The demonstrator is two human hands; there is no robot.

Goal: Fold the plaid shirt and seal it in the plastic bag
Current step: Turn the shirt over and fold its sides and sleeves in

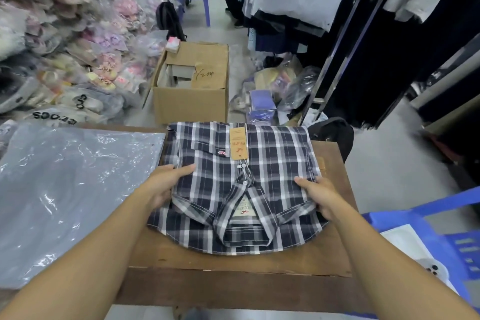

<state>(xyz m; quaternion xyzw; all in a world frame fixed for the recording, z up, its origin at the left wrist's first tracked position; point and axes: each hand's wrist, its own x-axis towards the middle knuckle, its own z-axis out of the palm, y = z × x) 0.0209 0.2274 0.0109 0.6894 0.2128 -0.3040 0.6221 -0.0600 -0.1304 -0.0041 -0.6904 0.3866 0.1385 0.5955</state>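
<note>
A dark blue and white plaid shirt (270,161) lies folded into a rectangle on a brown wooden table (233,260), collar toward me, with a tan hang tag (238,143) on its front. My left hand (166,184) grips the shirt's left edge, thumb on top and fingers underneath. My right hand (318,196) grips the right edge the same way. A clear plastic bag (65,189) lies flat on the table to the left of the shirt, untouched.
An open cardboard box (191,86) stands on the floor beyond the table. Bagged goods are piled at left (65,47). Hanging clothes (350,8) fill the right. A blue plastic chair (428,231) sits at lower right. A person sits far back.
</note>
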